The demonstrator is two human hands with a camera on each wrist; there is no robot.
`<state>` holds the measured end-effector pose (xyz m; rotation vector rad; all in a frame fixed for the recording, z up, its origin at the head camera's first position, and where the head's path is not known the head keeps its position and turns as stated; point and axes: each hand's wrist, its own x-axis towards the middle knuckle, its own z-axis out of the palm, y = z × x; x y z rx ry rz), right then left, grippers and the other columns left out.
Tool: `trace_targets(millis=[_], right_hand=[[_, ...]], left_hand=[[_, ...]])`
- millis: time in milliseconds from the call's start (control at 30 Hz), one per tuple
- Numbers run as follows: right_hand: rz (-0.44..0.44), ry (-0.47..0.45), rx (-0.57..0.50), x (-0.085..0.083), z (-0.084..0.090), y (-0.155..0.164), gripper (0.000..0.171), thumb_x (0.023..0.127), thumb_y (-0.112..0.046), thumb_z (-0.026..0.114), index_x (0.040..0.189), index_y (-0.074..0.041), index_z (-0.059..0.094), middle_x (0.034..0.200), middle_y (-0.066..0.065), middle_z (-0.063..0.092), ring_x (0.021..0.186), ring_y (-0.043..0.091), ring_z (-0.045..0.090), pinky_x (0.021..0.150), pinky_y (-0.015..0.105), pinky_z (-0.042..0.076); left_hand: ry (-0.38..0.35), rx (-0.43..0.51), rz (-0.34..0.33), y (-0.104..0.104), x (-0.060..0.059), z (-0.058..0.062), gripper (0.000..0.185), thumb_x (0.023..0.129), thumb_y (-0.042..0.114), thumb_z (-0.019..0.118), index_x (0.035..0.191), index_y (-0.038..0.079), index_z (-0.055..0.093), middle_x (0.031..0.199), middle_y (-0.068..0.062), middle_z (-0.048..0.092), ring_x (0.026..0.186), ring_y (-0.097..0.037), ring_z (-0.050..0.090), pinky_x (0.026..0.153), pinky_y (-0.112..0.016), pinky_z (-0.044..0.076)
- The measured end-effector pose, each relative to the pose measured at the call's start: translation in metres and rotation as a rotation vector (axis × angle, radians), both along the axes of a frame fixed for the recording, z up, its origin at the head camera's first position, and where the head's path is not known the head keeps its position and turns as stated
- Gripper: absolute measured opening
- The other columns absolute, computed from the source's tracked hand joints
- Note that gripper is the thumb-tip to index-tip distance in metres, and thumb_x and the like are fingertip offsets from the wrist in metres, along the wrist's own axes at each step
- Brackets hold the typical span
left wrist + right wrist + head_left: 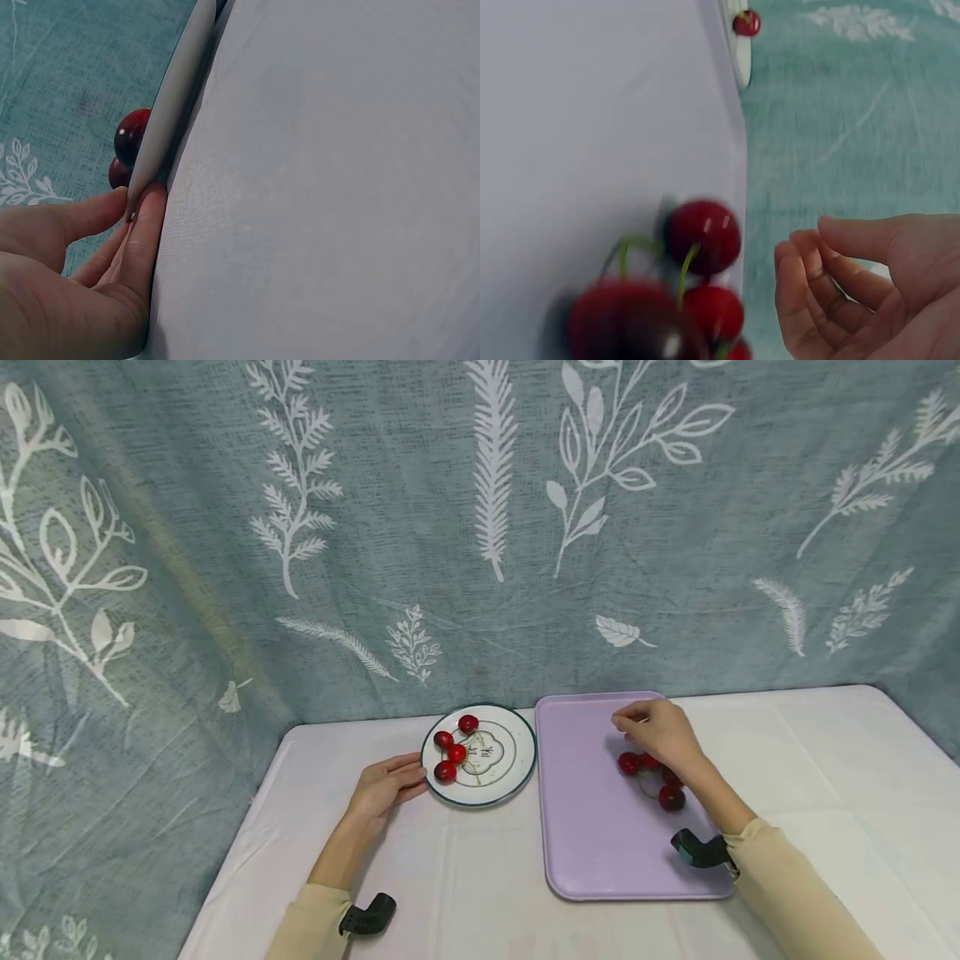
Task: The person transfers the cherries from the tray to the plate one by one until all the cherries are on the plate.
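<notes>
While your left hand (377, 790) pinches the plate (519, 758), your right hand (666, 733) hovers loosely curled, apparently empty, near cherries (672, 798) on the tray (600, 843); best take one gently, sparing its neighbours

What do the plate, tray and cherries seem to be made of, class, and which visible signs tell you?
Plate: probably glazed ceramic, smooth and white with printed motifs and a dark rim; enamelled metal is possible.
Tray: likely plastic, evenly lilac and fairly matte.
Cherries: glossy, with bright highlights; real or imitation remains open.
</notes>
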<state>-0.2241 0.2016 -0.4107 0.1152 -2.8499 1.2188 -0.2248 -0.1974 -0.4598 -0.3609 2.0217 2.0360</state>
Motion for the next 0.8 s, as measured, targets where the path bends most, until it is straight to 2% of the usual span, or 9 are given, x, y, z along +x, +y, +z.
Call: trace_targets(millis=[233, 433, 800], right_hand=[[-0.069, -0.048, 0.007, 0.010, -0.002, 0.037, 0.032, 0.096, -0.020, 0.062, 0.105, 0.010, 0.070, 0.086, 0.017, 0.072, 0.069, 0.019, 0.067, 0.057, 0.024, 0.053], [-0.086, -0.080, 0.044, 0.017, -0.006, 0.062, 0.038, 0.096, -0.025, 0.063, 0.103, 0.012, 0.070, 0.081, 0.015, 0.072, 0.066, 0.017, 0.065, 0.057, 0.025, 0.053], [-0.052, -0.289, 0.055, 0.025, -0.003, 0.076, 0.039, 0.096, -0.026, 0.064, 0.095, 0.012, 0.071, 0.063, 0.000, 0.064, 0.055, 0.011, 0.058, 0.053, 0.026, 0.050]], left_hand=[[0.003, -0.016, -0.009, 0.002, -0.001, 0.001, 0.045, 0.095, -0.005, 0.057, 0.138, -0.011, 0.046, 0.136, -0.031, 0.051, 0.092, -0.011, 0.067, 0.083, -0.025, 0.059], [0.003, -0.018, -0.005, 0.001, 0.001, 0.002, 0.044, 0.095, -0.005, 0.057, 0.138, -0.012, 0.046, 0.136, -0.031, 0.051, 0.092, -0.012, 0.067, 0.083, -0.025, 0.059], [0.002, -0.015, 0.005, 0.002, 0.000, 0.001, 0.044, 0.095, -0.005, 0.058, 0.137, -0.012, 0.047, 0.134, -0.030, 0.054, 0.090, -0.010, 0.067, 0.082, -0.025, 0.059]])
